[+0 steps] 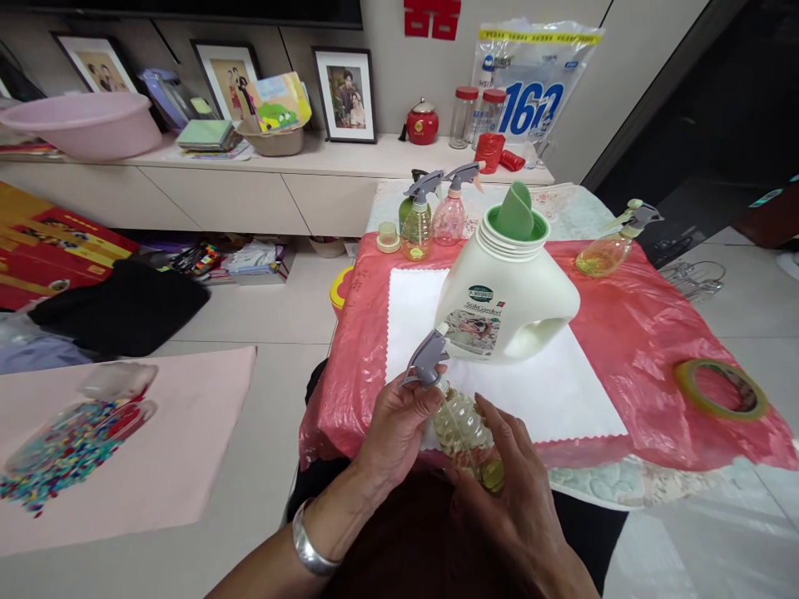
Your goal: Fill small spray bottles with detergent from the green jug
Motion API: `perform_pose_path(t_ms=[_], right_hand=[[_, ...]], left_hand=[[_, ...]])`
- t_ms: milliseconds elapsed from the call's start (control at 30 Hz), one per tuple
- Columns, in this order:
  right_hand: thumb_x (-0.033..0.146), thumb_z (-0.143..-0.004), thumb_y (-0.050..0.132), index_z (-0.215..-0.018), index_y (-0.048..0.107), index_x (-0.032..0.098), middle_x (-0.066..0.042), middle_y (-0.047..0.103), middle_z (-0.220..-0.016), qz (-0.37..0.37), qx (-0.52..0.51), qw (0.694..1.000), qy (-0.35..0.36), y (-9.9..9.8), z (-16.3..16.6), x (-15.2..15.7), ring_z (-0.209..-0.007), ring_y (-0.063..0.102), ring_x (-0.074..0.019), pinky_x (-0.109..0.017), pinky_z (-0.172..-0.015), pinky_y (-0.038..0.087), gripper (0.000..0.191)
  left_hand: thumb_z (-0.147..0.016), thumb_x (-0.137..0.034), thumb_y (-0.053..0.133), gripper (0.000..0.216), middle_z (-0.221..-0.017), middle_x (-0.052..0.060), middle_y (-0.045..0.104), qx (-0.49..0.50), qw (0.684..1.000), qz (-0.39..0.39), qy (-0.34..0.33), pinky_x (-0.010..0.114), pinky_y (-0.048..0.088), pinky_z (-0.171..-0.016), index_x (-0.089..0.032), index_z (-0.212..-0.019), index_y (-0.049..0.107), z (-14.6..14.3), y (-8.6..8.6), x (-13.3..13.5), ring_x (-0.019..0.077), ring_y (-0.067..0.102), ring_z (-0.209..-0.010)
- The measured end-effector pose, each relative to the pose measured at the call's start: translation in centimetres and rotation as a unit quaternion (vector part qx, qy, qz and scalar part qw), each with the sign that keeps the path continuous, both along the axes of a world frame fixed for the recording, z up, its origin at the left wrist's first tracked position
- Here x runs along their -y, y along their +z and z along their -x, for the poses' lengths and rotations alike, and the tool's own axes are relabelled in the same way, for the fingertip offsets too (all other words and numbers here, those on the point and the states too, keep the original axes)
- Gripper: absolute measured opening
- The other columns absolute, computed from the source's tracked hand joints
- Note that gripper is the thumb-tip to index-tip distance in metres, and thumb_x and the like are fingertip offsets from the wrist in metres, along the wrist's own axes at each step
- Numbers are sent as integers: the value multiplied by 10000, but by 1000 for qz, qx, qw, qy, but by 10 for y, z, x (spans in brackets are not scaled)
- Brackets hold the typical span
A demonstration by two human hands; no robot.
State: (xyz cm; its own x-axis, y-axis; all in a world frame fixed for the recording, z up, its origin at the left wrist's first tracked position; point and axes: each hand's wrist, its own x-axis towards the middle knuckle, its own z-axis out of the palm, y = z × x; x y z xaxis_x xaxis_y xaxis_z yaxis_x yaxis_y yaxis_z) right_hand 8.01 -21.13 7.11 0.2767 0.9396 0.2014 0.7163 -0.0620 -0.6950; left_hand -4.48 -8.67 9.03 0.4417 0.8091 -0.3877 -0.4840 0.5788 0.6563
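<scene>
A clear spray bottle [460,426] with a grey trigger head [428,356] is tilted in front of me, a little yellowish liquid at its base. My left hand [399,416] is closed around the neck just under the trigger head. Around the lower body curve the fingers of my right hand [515,466], gripping it from the right. Just beyond stands a large cream detergent jug [508,287], with a green cap [516,212] sitting tilted in its mouth. The jug rests on a white cloth [580,399] over red plastic sheeting [624,333].
Spray bottles, one clear [416,233] and one pink [449,218], stand at the back left beside a small lidded jar [388,237]. Another spray bottle [604,254] leans at the right. A tape roll [721,389] lies near the right edge. Colourful beads [68,449] cover a pink surface at left.
</scene>
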Motion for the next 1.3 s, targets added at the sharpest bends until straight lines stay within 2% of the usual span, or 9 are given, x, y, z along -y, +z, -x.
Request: perform_pose_path(t_ms=[267, 433, 533, 733, 933, 1000, 1067, 1167, 1300], right_hand=[[395, -906, 663, -1531, 355, 278, -88, 564, -1343, 15, -57, 998, 6, -2, -2, 1, -1174, 606, -247, -386, -930, 589, 706], [411, -912, 672, -1532, 366, 278, -97, 560, -1362, 7, -77, 997, 12, -5, -1, 2, -1210, 591, -262, -416, -979, 565, 704], [459, -901, 694, -1526, 387, 294, -88, 558, -1389, 37, -146, 988, 19, -3, 0, 3, -1247, 579, -268, -420, -1029, 538, 715], [554, -836, 753, -1518, 418, 269, -97, 530, -1468, 115, -384, 916, 16, 13, 3, 0, -1339, 525, -309, -440, -1118, 468, 812], [489, -807, 798, -1492, 461, 266, -96, 528, -1473, 102, -541, 835, 19, 23, 8, -3, -1334, 527, -323, -439, -1115, 460, 795], [476, -806, 803, -1492, 462, 267, -95, 537, -1464, 99, -554, 826, 20, 22, 9, -4, -1333, 527, -324, -442, -1111, 462, 793], [469, -810, 801, -1495, 461, 267, -97, 534, -1466, 96, -540, 836, 23, 20, 8, -5, -1330, 528, -322, -447, -1113, 460, 791], [457, -818, 795, -1504, 456, 276, -95, 522, -1479, 89, -533, 840, 42, 16, 6, -5, -1323, 532, -320, -457, -1120, 452, 787], [435, -803, 802, -1496, 479, 278, -84, 505, -1498, 98, -596, 794, 70, 14, 5, -4, -1375, 480, -318, -466, -1171, 389, 781]], left_hand=[[-656, -247, 941, 395, -998, 55, 776, 59, 998, -8, -17, 285, 495, -916, -161, -996, 761, 3, 1, -2, 166, 694, -925], [-649, -300, 951, 458, -1023, 60, 778, 80, 997, 9, -21, 315, 512, -914, -174, -1038, 745, -2, 5, 0, 191, 702, -934], [-616, -277, 970, 464, -1006, 54, 780, 77, 997, 16, -24, 311, 526, -905, -170, -1013, 754, -2, 6, -1, 182, 705, -914], [-603, -289, 976, 430, -876, 43, 771, 67, 997, 31, -37, 297, 549, -820, -141, -954, 776, 4, -1, -3, 166, 707, -825], [-727, -372, 902, 331, -909, 59, 760, 77, 996, -20, -27, 384, 539, -947, -158, -937, 762, 4, -2, 2, 236, 722, -966], [-731, -396, 896, 370, -948, 64, 753, 78, 996, -16, -34, 404, 530, -984, -162, -980, 756, 3, -2, 4, 246, 714, -1007], [-702, -387, 917, 427, -1002, 58, 741, 80, 996, -11, -34, 397, 526, -998, -173, -1028, 746, 3, -2, 4, 239, 705, -1023], [-658, -337, 946, 427, -944, 17, 718, 81, 996, 4, -30, 394, 527, -996, -190, -1003, 740, 2, -1, 4, 198, 704, -933], [-603, -290, 970, 396, -905, -2, 719, 88, 995, 28, -31, 347, 536, -955, -183, -919, 757, 3, 2, 1, 165, 691, -882]])
